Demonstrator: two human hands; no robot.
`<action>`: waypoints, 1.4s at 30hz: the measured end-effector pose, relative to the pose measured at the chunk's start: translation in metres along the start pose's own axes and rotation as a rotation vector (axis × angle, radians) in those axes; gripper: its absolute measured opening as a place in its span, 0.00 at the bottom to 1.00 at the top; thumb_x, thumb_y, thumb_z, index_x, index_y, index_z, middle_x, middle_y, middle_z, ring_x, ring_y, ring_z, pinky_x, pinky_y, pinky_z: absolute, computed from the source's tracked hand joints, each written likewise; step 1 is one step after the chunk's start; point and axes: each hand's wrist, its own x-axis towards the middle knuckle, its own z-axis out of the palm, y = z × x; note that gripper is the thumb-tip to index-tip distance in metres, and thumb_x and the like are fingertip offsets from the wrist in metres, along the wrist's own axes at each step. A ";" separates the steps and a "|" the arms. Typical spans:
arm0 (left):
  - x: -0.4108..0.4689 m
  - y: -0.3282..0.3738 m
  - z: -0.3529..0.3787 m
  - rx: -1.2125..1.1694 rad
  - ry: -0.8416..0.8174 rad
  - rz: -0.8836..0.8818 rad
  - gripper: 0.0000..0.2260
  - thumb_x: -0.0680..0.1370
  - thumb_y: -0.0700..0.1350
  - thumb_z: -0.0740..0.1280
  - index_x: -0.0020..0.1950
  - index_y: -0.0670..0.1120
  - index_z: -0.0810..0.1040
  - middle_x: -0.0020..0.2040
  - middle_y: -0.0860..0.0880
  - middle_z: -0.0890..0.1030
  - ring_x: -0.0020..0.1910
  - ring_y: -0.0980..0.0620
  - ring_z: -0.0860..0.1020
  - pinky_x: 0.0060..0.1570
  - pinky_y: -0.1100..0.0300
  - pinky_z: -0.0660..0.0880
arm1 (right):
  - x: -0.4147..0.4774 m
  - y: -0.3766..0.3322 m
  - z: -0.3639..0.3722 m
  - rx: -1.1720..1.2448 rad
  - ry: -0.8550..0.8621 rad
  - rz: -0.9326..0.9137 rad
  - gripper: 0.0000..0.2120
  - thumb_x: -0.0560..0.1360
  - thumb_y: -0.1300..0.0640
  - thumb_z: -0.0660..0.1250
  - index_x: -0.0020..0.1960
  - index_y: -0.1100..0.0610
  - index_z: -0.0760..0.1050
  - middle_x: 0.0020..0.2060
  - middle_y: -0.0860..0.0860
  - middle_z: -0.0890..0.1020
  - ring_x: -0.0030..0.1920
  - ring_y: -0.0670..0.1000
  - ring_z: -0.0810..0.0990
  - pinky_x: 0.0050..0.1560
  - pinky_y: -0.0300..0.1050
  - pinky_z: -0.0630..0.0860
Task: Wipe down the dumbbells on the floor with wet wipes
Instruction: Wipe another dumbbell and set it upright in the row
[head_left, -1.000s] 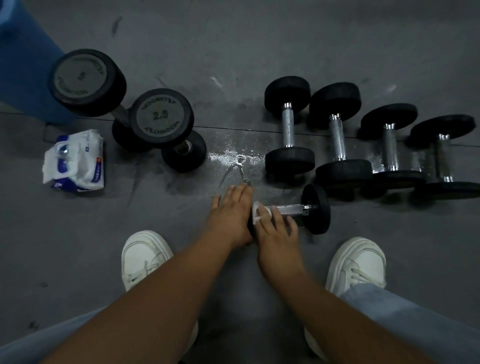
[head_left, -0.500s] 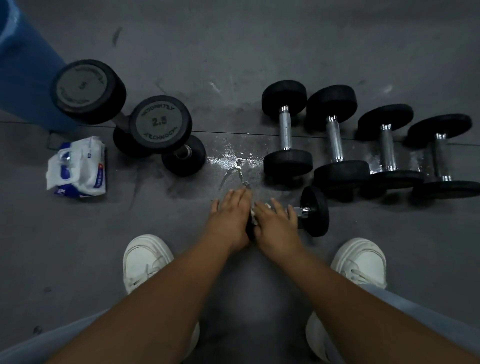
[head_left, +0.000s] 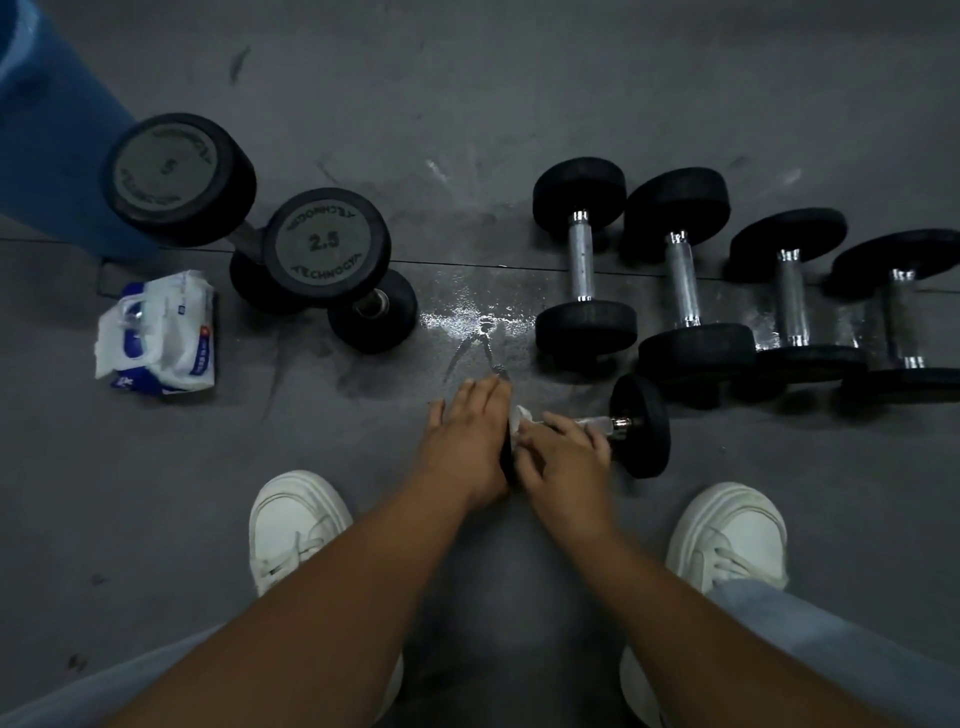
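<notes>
Partly hidden dumbbell (head_left: 641, 426) under left hand (head_left: 470, 441), fingers (head_left: 485, 399) straight; right hand (head_left: 563, 460) grips blurred wipe (head_left: 519, 418).

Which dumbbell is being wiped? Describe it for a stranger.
Find the row of four dumbbells on the right. Nearer the person, ahead of the white shoes, lies a fifth dumbbell. Only it lies crosswise, left hand on one end, right hand holding a wipe.

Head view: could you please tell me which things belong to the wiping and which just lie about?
Job: near dumbbell, wet wipe, left hand, right hand, wipes pack, dumbbell row, upright dumbbells.
Lying about: blue cylinder, white shoes.
</notes>
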 end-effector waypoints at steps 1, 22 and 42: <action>0.000 0.000 0.000 0.003 -0.006 0.000 0.43 0.72 0.52 0.70 0.80 0.51 0.47 0.80 0.53 0.50 0.80 0.50 0.47 0.76 0.45 0.46 | 0.009 0.000 -0.001 -0.003 -0.029 0.021 0.12 0.72 0.49 0.60 0.48 0.48 0.81 0.48 0.47 0.84 0.65 0.49 0.73 0.68 0.53 0.54; 0.001 -0.002 -0.004 0.038 -0.020 0.023 0.51 0.66 0.56 0.75 0.80 0.50 0.48 0.80 0.52 0.51 0.79 0.50 0.49 0.76 0.44 0.49 | -0.001 -0.037 0.004 1.521 -0.085 1.317 0.14 0.80 0.67 0.55 0.37 0.60 0.69 0.19 0.51 0.76 0.24 0.48 0.75 0.48 0.44 0.76; 0.002 -0.001 0.000 0.020 0.020 0.009 0.46 0.69 0.53 0.74 0.79 0.51 0.49 0.79 0.52 0.52 0.79 0.50 0.49 0.76 0.44 0.48 | 0.005 -0.039 0.000 1.186 -0.008 1.081 0.07 0.73 0.63 0.71 0.41 0.58 0.74 0.33 0.53 0.79 0.28 0.47 0.76 0.27 0.37 0.71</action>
